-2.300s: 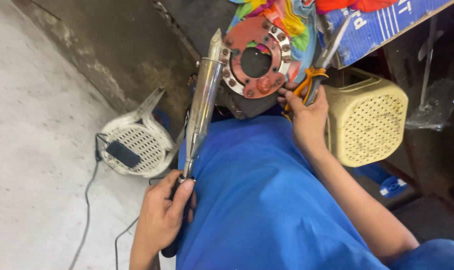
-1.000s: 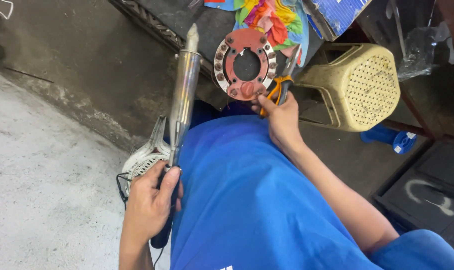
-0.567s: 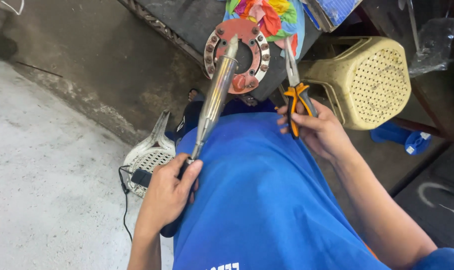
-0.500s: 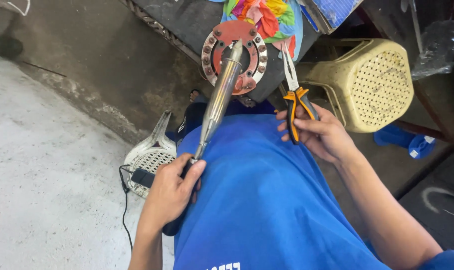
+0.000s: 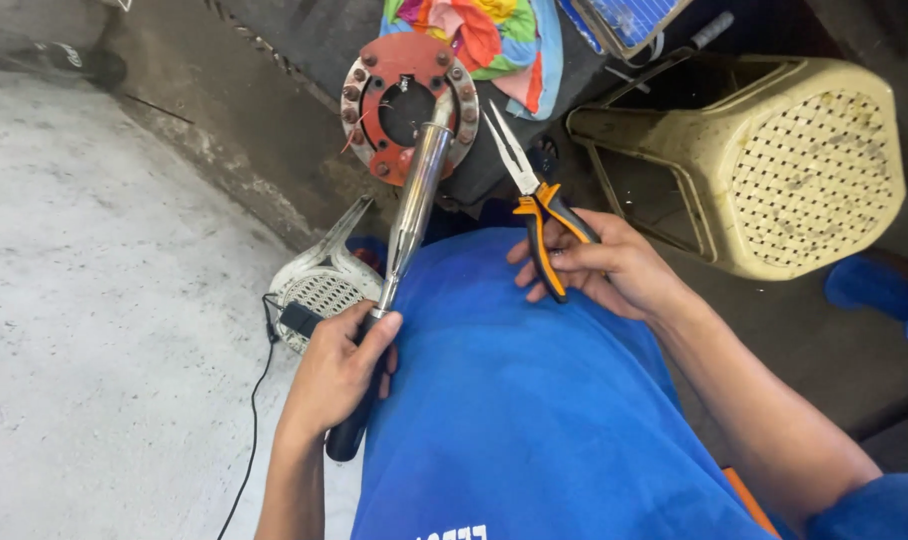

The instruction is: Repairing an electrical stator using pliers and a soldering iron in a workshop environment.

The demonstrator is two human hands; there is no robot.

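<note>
A person in blue clothes sat looking down at their own lap. The left hand (image 5: 339,375) was clenched around the dark handle of a long soldering iron (image 5: 411,215), whose shiny metal barrel angled up and away from the body. Its tip rested at the inner edge of a round red ring (image 5: 407,103) with bolts around its rim, which sat just beyond the knees. The right hand (image 5: 604,265) grasped a pair of needle-nose pliers (image 5: 534,205) by the orange and black handles, the thin jaws pointing up toward the ring but apart from it. A colourful cloth (image 5: 494,35) lay behind the ring. A yellow plastic stool (image 5: 774,160) lay on its side to the right. A white fan guard (image 5: 319,290) and a black cable (image 5: 254,420) lay on the concrete floor (image 5: 104,300) at left.
</note>
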